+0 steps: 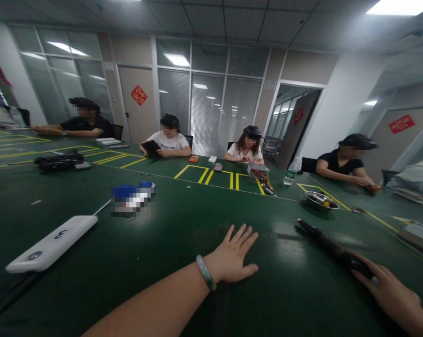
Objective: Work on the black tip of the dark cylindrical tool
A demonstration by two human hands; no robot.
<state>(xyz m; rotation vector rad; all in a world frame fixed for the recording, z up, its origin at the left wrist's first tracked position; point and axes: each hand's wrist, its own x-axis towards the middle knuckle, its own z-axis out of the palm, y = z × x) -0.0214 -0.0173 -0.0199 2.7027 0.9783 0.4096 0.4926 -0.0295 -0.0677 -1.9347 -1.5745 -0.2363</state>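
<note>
My left hand [235,255] lies open on the green tabletop [155,262], fingers spread and palm down, with a pale green bangle [205,273] around its wrist. Nothing is in it. At the right, my right hand [387,285] is closed around the near end of a long black hand tool [332,248]. The tool points away to the upper left and narrows to a thin tip; its exact kind is blurred. Part of the grip is hidden by my fingers.
A white power strip [53,243] lies at the left, near a blurred-out blue and white item [132,196]. Farther off are black cables [60,160], a metal bowl [322,201], a water bottle [292,171] and a grey box with wires [257,170]. Several people sit across the table.
</note>
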